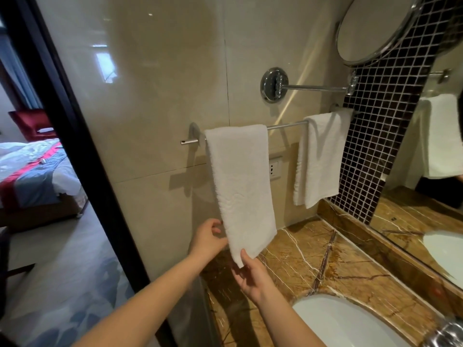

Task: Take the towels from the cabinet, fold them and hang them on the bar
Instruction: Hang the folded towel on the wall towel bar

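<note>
Two folded white towels hang over the chrome towel bar (pixel 285 126) on the beige wall. The left towel (pixel 240 186) hangs long and slightly slanted, its lower end reaching down in front of the counter. My left hand (pixel 209 237) is at that towel's lower left edge, fingers curled toward it. My right hand (pixel 250 276) pinches the towel's bottom corner from below. The right towel (pixel 319 159) hangs near the bar's right end, untouched.
A brown marble counter (pixel 333 266) with a white sink (pixel 345 324) lies below right. A round mirror on a chrome arm (pixel 313 88) juts out above the bar. A wall socket (pixel 274 169) sits between the towels. A dark door frame (pixel 75 146) stands to the left.
</note>
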The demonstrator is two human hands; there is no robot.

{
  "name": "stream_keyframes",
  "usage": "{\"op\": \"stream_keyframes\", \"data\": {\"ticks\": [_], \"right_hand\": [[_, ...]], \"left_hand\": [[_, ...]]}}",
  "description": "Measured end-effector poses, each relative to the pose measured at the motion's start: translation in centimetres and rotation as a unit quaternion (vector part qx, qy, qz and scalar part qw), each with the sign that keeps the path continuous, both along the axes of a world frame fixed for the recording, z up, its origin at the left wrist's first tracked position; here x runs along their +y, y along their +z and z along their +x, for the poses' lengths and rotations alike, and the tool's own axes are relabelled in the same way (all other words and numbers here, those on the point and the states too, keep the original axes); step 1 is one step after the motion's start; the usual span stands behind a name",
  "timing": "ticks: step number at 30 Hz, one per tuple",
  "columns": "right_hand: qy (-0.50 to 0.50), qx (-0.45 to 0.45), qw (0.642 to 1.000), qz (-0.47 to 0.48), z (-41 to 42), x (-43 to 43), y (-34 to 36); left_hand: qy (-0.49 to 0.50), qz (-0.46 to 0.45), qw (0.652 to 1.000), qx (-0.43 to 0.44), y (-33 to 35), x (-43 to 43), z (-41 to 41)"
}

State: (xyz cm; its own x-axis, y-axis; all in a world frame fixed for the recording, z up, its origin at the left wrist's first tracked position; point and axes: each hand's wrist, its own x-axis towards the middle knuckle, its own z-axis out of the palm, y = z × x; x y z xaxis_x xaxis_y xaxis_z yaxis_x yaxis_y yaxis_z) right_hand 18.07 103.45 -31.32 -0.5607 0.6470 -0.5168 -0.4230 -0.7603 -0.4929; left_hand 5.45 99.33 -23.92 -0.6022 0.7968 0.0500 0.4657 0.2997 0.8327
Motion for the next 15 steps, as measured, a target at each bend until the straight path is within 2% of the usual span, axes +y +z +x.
{"op": "stream_keyframes", "data": {"ticks": [3,6,8,11,15], "right_hand": [[0.008,-0.021,1.000,-0.004,-0.2,0.4,0.3],[0.008,-0.040,0.999,0.003,-0.6,0.7,0.7],[0.012,-0.056,0.998,0.014,-0.9,0.8,0.9],[0.014,-0.073,0.997,0.014,-1.4,0.8,0.9],[0.007,-0.093,0.996,0.014,-1.2,0.7,1.2]], "left_hand": [[-0.042,0.050,0.988,0.141,5.4,0.6,-2.3],[-0.040,0.089,0.957,0.273,10.7,1.4,-4.4],[-0.039,0.109,0.923,0.366,13.8,1.9,-5.5],[-0.031,0.111,0.849,0.516,17.4,2.5,-6.4],[-0.017,0.071,0.801,0.595,19.8,3.4,-7.3]]}}
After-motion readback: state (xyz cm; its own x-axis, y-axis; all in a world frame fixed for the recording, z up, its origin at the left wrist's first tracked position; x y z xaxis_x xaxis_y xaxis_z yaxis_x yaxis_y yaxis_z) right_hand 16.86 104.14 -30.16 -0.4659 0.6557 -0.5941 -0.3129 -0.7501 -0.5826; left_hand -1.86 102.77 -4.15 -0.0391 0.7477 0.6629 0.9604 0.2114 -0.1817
